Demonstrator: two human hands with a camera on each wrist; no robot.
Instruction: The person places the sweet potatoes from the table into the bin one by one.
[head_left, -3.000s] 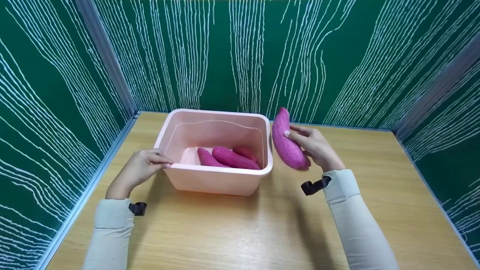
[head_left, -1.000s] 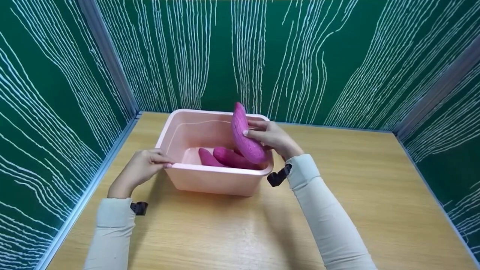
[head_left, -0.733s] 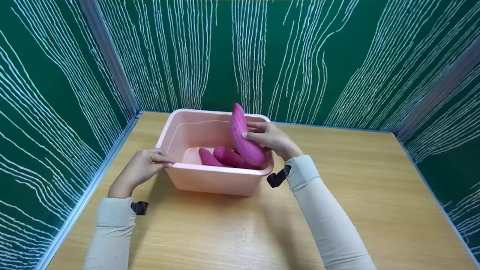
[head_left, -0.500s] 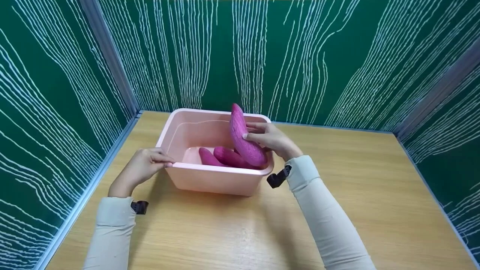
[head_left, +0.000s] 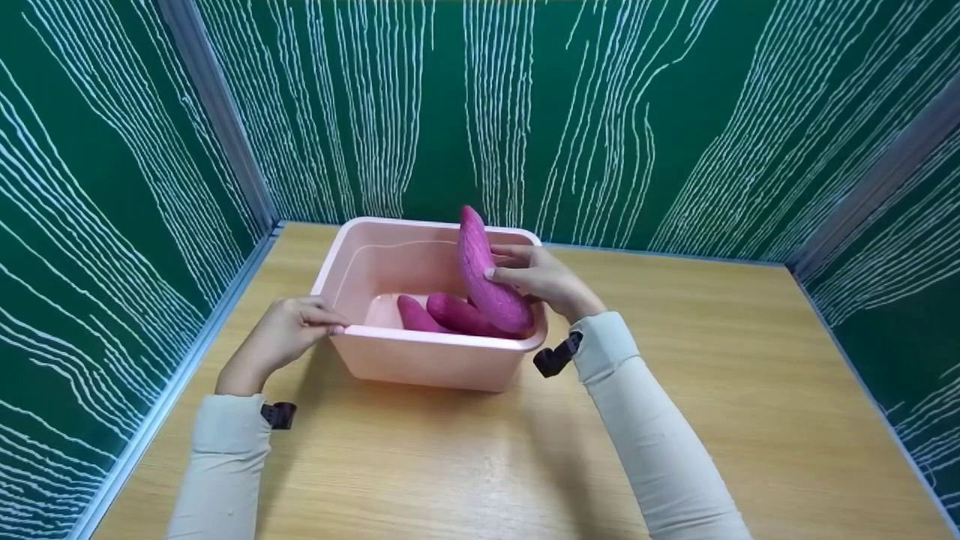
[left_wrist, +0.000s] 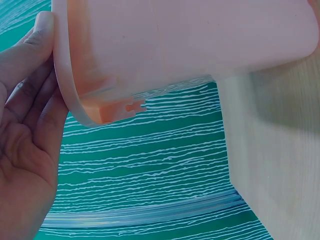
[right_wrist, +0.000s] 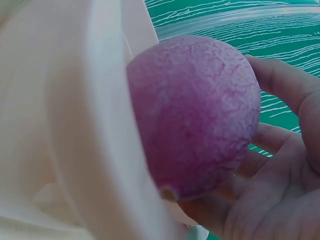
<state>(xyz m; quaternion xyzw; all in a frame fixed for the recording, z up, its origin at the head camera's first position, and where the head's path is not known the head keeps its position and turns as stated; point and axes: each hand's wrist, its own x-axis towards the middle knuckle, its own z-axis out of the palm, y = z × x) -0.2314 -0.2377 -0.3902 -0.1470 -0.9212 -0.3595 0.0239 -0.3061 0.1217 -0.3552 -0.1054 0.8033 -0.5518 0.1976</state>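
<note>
A pink plastic bin (head_left: 420, 364) stands on the table with its mouth up. My left hand (head_left: 281, 337) pinches the bin's near-left rim; the left wrist view has the thumb and fingers on either side of that rim (left_wrist: 62, 60). Over the right half of the bin, my right hand (head_left: 551, 281) grips a long, curved purple sweet potato (head_left: 484, 274) between thumb and fingers, its thin tip pointing up and away. Its fat, wrinkled end (right_wrist: 200, 110) fills the middle of the right wrist view. Below it, other sweet potatoes (head_left: 454, 311) lie in the bin, partly hidden.
The wooden table (head_left: 720, 375) extends right and in front of the bin. Green walls (head_left: 585, 112) with white wavy lines close off the back and sides, joined by metal posts (head_left: 214, 112). The bin stands near the back wall.
From right of the bin, my right hand has carried the sweet potato left over the bin. During the last second it has hardly moved. My left hand stays on the rim.
</note>
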